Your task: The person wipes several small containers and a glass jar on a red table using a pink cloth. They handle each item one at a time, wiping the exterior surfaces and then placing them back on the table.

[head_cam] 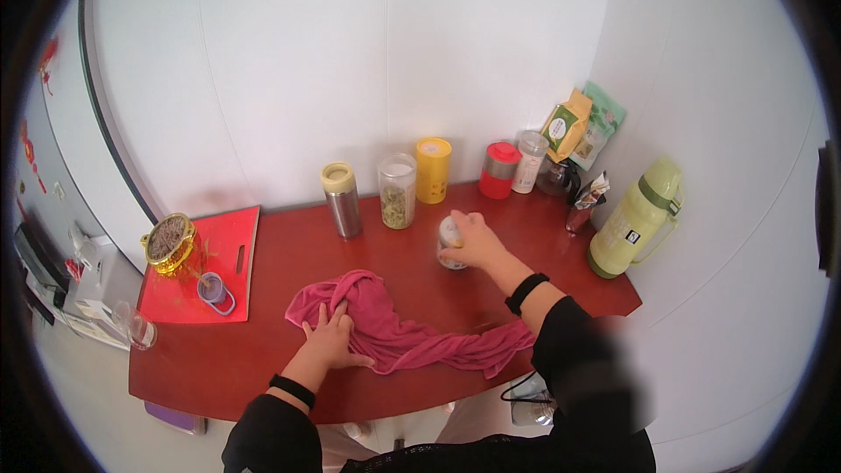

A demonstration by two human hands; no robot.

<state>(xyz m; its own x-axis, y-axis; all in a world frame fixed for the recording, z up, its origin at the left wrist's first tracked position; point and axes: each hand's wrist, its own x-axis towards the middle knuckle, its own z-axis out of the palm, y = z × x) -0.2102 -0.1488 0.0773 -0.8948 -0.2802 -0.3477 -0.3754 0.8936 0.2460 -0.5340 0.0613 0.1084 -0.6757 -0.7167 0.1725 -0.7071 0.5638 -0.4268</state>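
Note:
My left hand [330,340] lies with spread fingers on a crumpled pink towel [420,341], which stretches across the front of the red-brown table [289,249]. Further back, my right hand [478,242] grips a small white-lidded jar [451,246] from its right side. The jar stands upright, and my fingers cover part of it. Behind it is a yellow cylindrical canister [433,171]. To the left of that stand a clear jar of dried leaves [396,200] and a steel tumbler with a cream lid [343,203].
At the back right are a red canister [499,174], a clear-topped white container [527,167], a glass pot [556,177] and upright packets [568,125]. A green thermos [634,223] stands at the right edge. A gold pot [172,246], purple cup [213,290] and tipped glass [140,330] are left.

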